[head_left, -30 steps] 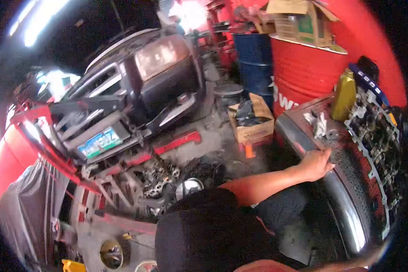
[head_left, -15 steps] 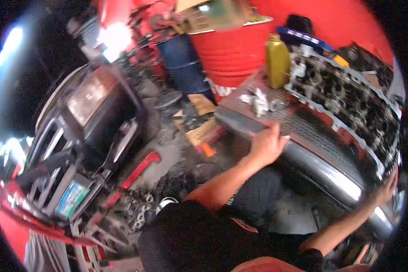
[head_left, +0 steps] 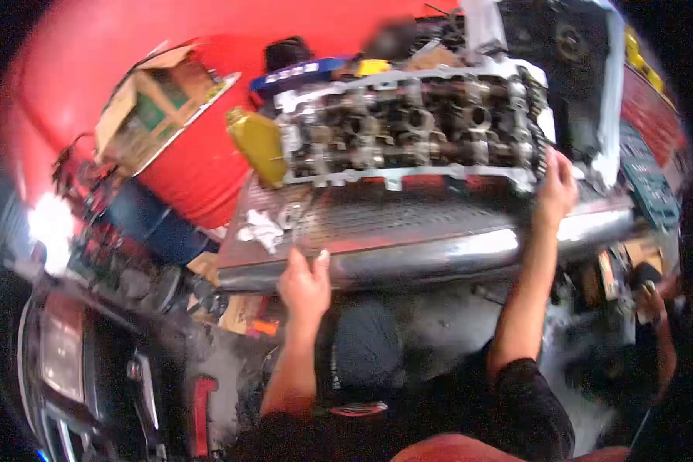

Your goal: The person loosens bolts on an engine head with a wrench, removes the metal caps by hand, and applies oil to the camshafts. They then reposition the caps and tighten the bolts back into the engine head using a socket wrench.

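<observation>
A cylinder head (head_left: 408, 127) with exposed camshafts lies across a perforated metal bench (head_left: 408, 219) with a rounded front edge. At its right end a dark timing chain (head_left: 541, 127) runs along the side. My right hand (head_left: 558, 189) is at that end, fingers drawn together on the chain; the exact grip is blurred. My left hand (head_left: 304, 285) hovers at the bench's front edge, thumb and forefinger apart, nothing visible between them. Crumpled white paper or rag (head_left: 260, 229) lies just beyond it. A gold oil bottle (head_left: 256, 145) stands against the head's left end.
A red drum (head_left: 196, 181) with an open cardboard box (head_left: 150, 112) on top stands left of the bench, beside a blue drum (head_left: 150, 219). A green tool case (head_left: 648, 185) is at the right. Another person's hand (head_left: 653, 300) shows at lower right. A dark vehicle front (head_left: 92, 354) is lower left.
My view has swung right, bringing the whole cylinder head to the middle. My right hand remains by the head's right end; my left hand is still near the bench edge.
</observation>
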Tool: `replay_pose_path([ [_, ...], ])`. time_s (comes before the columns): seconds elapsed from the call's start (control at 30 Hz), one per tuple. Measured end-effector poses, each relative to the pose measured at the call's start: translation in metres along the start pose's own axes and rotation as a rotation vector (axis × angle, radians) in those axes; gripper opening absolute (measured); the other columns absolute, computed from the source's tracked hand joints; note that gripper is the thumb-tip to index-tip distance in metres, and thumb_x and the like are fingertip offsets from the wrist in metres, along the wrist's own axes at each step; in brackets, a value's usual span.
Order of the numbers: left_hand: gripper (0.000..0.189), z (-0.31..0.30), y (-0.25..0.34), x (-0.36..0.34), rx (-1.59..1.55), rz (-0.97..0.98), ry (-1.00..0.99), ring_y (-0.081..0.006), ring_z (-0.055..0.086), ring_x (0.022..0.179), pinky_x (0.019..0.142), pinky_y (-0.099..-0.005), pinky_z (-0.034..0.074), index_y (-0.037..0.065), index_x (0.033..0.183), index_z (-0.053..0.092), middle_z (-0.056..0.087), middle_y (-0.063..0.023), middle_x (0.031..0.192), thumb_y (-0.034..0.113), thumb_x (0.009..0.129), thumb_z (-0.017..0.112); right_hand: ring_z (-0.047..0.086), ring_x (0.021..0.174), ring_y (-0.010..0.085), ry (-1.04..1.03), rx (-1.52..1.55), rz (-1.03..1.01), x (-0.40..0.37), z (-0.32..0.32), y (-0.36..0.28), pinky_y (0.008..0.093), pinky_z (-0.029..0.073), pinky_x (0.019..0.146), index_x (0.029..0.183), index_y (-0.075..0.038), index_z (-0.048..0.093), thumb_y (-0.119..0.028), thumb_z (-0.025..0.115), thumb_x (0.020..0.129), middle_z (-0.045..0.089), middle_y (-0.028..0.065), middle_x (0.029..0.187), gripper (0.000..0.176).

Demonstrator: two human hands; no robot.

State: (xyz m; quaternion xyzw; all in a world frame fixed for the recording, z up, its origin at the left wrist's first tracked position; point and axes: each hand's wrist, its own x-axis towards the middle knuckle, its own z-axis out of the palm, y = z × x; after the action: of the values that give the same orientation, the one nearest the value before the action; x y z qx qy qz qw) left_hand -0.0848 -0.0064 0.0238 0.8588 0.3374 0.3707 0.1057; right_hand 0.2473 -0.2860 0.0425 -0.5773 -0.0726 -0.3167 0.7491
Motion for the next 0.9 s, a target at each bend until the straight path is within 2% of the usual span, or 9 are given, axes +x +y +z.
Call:
replay_pose_path([
  [0.1,0.035,0.005,0.008,0.0,-0.215,0.105,0.102,-0.0485,0.065,0.084,0.069,-0.0543,0.049,0.0,0.104,0.058,0.068,-0.0274,0.086,0.033,0.094,0.066,0.06,0.096,0.0114,-0.04,0.078,-0.049,-0.004,0.002,0.005,0.027,0.047,0.088,0.101,0.0,0.071,-0.021,0.075,0.093,0.067,0.0043,0.104,0.023],
  [0.23,0.038,0.004,0.009,0.001,-0.245,-0.039,-0.037,-0.0408,0.07,0.094,0.081,-0.0452,0.053,0.004,0.124,0.059,0.072,-0.02,0.101,0.026,0.094,0.066,0.058,0.11,0.0177,-0.145,0.088,-0.27,-0.01,-0.007,0.0,0.0318,0.044,0.101,0.11,-0.006,0.072,-0.013,0.069,0.093,0.063,0.0058,0.116,0.018],
  [0.37,0.04,0.009,0.007,0.003,-0.178,0.059,0.031,-0.0453,0.066,0.099,0.084,-0.0482,0.05,0.001,0.123,0.057,0.069,-0.0254,0.104,0.028,0.095,0.066,0.058,0.105,0.0149,-0.101,0.144,-0.175,0.0,-0.004,0.019,0.0296,0.045,0.094,0.103,-0.004,0.072,-0.013,0.071,0.092,0.064,0.0058,0.11,0.014],
  [0.43,0.042,0.003,0.005,0.0,-0.153,0.016,-0.015,-0.0465,0.063,0.104,0.088,-0.0485,0.048,-0.002,0.124,0.056,0.067,-0.0283,0.108,0.028,0.096,0.064,0.059,0.098,0.0135,-0.099,0.261,0.072,-0.01,0.002,-0.002,0.0292,0.047,0.088,0.1,-0.004,0.072,-0.016,0.073,0.091,0.066,0.0045,0.102,0.015],
  [0.6,0.044,0.009,0.006,0.0,-0.289,-0.054,-0.094,-0.04,0.062,0.111,0.096,-0.0449,0.047,-0.009,0.13,0.051,0.062,-0.027,0.125,0.023,0.101,0.059,0.058,0.096,0.0138,-0.089,0.178,-0.133,-0.011,-0.007,0.004,0.028,0.047,0.085,0.102,-0.004,0.073,-0.018,0.073,0.092,0.06,0.0047,0.101,0.017],
  [0.63,0.046,0.019,-0.008,0.005,-0.216,0.024,-0.037,-0.0391,0.061,0.111,0.097,-0.0442,0.046,-0.01,0.131,0.05,0.062,-0.0268,0.125,0.023,0.101,0.06,0.058,0.097,0.015,-0.113,0.262,-0.165,-0.014,-0.005,-0.005,0.0282,0.047,0.087,0.103,-0.004,0.074,-0.019,0.073,0.093,0.058,0.0051,0.104,0.018],
  [0.7,0.077,-0.006,0.018,-0.002,-0.019,-0.085,-0.123,-0.0455,0.063,0.093,0.083,-0.052,0.048,-0.012,0.126,0.053,0.064,-0.0318,0.106,0.06,0.097,0.053,0.057,0.098,0.0163,-0.147,0.264,-0.182,-0.01,-0.01,-0.005,0.029,0.047,0.087,0.105,-0.005,0.074,-0.019,0.072,0.093,0.055,0.0053,0.108,0.019],
  [0.77,0.076,0.007,-0.015,0.002,0.145,-0.097,-0.18,-0.0455,0.063,0.101,0.086,-0.0503,0.049,-0.012,0.131,0.05,0.063,-0.0338,0.113,0.057,0.099,0.052,0.057,0.097,0.016,-0.136,0.228,-0.198,-0.009,-0.007,-0.004,0.0306,0.047,0.086,0.099,-0.004,0.074,-0.022,0.075,0.09,0.057,0.0053,0.102,0.02],
  [0.9,0.06,-0.001,-0.001,-0.004,0.086,0.065,-0.008,-0.04,0.061,0.084,0.085,-0.0501,0.049,-0.009,0.114,0.056,0.063,-0.0259,0.096,0.049,0.103,0.049,0.058,0.096,0.017,-0.011,0.042,-0.053,-0.008,0.009,-0.016,0.0304,0.046,0.086,0.089,-0.003,0.072,-0.027,0.079,0.085,0.059,0.0039,0.089,0.026],
])
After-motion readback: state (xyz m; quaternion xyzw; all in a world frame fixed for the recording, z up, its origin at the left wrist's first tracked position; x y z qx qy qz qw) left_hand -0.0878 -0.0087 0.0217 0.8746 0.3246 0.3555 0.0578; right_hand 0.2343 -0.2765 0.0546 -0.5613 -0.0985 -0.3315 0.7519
